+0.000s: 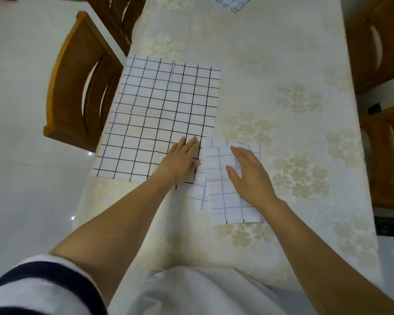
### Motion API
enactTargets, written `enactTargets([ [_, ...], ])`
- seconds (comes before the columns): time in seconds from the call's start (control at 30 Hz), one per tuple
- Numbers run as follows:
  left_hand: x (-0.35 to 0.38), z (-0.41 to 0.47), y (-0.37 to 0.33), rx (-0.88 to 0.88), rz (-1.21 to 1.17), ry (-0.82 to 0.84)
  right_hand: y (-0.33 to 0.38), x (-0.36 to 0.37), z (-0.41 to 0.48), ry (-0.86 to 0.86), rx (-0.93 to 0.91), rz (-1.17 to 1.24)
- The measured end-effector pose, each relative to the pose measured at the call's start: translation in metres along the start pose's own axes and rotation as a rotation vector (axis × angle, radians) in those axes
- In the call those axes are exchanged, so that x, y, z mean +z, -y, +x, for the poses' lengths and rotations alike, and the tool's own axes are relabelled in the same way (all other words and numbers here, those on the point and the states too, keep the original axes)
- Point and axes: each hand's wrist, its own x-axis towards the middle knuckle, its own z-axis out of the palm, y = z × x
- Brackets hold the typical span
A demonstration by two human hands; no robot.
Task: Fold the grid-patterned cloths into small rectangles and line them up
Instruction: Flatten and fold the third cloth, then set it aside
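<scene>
On the table (271, 64) at frame centre, two hands lie flat on grid cloths.
Left hand (182, 160), fingers straight, presses the large spread cloth (159, 114); right hand (250, 176), fingers spread, rests on the folded cloth (225, 201) just right of it.

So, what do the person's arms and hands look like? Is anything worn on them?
Both forearms are bare. The left hand and right hand show no gloves, rings or watch. The left arm has a white sleeve with a dark band, bunched near the elbow.
</scene>
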Motion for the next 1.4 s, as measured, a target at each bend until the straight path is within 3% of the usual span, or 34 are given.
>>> enactTargets([
  [0.1, 0.011, -0.005, 0.003, 0.011, 0.038, -0.034, -0.032, 0.012, 0.000, 0.267, -0.011, -0.372],
  [0.23, 0.017, -0.006, 0.006, 0.025, 0.105, -0.059, -0.044, 0.031, 0.007, 0.352, -0.023, -0.515],
  [0.77, 0.020, -0.004, 0.010, 0.058, 0.115, -0.042, -0.014, 0.067, 0.040, 0.286, 0.176, -0.435],
  [0.93, 0.019, -0.003, 0.015, 0.076, -0.097, -0.069, -0.007, 0.071, 0.049, 0.260, 0.248, -0.407],
  [1.03, 0.018, -0.002, 0.015, 0.065, -0.220, -0.093, -0.007, 0.070, 0.049, 0.241, 0.232, -0.385],
  [1.17, 0.021, -0.003, 0.016, 0.082, -0.135, -0.108, -0.012, 0.055, 0.045, 0.063, 0.098, -0.265],
  [1.27, 0.023, -0.001, 0.020, 0.100, -0.142, -0.102, -0.031, 0.037, 0.035, -0.040, 0.127, -0.240],
  [1.4, 0.023, 0.000, 0.021, 0.124, -0.108, -0.084, -0.069, 0.024, 0.023, 0.003, 0.160, -0.264],
])
